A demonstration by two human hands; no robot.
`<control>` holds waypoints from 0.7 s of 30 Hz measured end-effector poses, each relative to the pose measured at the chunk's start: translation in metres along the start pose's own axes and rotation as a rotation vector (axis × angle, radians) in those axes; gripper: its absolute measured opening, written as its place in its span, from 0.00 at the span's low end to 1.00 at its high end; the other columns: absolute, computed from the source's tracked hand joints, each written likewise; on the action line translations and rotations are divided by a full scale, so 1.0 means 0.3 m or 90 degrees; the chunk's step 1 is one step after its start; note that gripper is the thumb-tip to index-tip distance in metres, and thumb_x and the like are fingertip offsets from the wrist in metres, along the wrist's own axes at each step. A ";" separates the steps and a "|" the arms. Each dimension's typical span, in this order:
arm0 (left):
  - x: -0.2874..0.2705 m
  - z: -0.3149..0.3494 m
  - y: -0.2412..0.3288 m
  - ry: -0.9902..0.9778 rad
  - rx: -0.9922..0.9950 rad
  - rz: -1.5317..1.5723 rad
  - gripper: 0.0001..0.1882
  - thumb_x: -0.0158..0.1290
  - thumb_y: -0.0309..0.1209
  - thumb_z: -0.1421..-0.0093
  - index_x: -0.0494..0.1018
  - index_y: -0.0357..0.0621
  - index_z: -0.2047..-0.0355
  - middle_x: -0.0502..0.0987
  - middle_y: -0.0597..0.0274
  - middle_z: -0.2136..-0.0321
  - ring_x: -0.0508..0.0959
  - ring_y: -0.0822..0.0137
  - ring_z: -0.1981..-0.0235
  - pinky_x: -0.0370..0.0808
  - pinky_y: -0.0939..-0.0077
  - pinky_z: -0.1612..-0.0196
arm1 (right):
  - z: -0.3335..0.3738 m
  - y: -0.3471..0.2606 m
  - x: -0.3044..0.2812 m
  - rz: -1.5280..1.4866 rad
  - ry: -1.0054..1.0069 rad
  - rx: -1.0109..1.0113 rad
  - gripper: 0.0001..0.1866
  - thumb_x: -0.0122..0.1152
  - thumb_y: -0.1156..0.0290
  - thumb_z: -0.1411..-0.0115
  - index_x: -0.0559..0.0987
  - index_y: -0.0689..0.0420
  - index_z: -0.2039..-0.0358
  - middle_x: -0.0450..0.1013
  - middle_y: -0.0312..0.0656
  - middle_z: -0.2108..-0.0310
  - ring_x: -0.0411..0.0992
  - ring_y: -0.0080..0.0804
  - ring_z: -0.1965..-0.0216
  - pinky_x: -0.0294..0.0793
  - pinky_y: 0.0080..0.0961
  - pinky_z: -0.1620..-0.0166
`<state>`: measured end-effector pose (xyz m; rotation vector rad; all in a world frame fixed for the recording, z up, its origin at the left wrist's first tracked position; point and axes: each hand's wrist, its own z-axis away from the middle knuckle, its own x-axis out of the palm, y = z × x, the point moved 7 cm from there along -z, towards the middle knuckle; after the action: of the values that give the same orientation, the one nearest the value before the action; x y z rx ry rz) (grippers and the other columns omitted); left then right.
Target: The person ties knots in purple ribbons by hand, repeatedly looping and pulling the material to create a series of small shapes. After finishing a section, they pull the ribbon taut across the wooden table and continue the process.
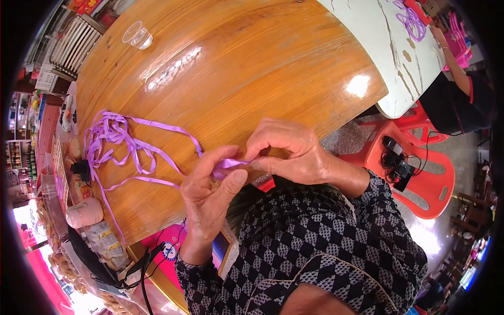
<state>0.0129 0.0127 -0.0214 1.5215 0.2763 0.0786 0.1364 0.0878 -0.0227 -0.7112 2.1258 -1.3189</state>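
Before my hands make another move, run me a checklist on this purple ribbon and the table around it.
1. Ribbon held in both hands: ok; the left hand and right hand each grip the purple ribbon.
2. Hands close together: ok; the fingertips nearly meet.
3. Slack laid out neatly: not ok; the ribbon pile lies in overlapping loops on the wooden table.
4. Clear cup apart from the ribbon: ok; it is toward the table's far left.
5. Fold or knot between the fingers: cannot tell; the fingers partly cover it.
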 end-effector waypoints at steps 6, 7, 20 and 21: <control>-0.008 0.012 -0.038 0.014 -0.044 -0.020 0.07 0.55 0.25 0.46 0.74 0.33 0.68 0.75 0.63 0.73 0.73 0.76 0.73 0.69 0.86 0.68 | 0.011 0.005 0.012 0.001 0.020 0.058 0.07 0.62 0.81 0.53 0.75 0.59 0.72 0.71 0.38 0.73 0.70 0.27 0.71 0.68 0.21 0.68; -0.011 0.015 -0.038 0.027 -0.034 -0.026 0.07 0.55 0.25 0.46 0.74 0.33 0.68 0.75 0.64 0.74 0.73 0.76 0.73 0.69 0.86 0.68 | 0.013 0.005 0.009 -0.011 0.030 0.042 0.06 0.62 0.80 0.53 0.76 0.59 0.72 0.72 0.38 0.73 0.70 0.27 0.71 0.68 0.20 0.68; -0.007 -0.001 -0.007 0.103 0.049 -0.190 0.03 0.56 0.23 0.50 0.73 0.39 0.74 0.68 0.63 0.84 0.66 0.69 0.78 0.63 0.77 0.74 | 0.016 -0.004 0.013 0.095 0.067 -0.046 0.06 0.60 0.80 0.53 0.76 0.61 0.72 0.71 0.40 0.77 0.69 0.32 0.76 0.65 0.23 0.76; -0.005 -0.004 -0.004 0.102 0.049 -0.190 0.03 0.56 0.23 0.50 0.73 0.39 0.74 0.68 0.63 0.84 0.66 0.69 0.78 0.63 0.77 0.74 | 0.015 -0.002 0.017 0.095 0.067 -0.046 0.06 0.60 0.80 0.53 0.76 0.61 0.72 0.71 0.40 0.77 0.69 0.32 0.76 0.65 0.23 0.76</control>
<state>0.0111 0.0133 -0.0225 1.5361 0.6382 -0.0479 0.1359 0.0813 -0.0246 -0.5102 2.2726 -1.2298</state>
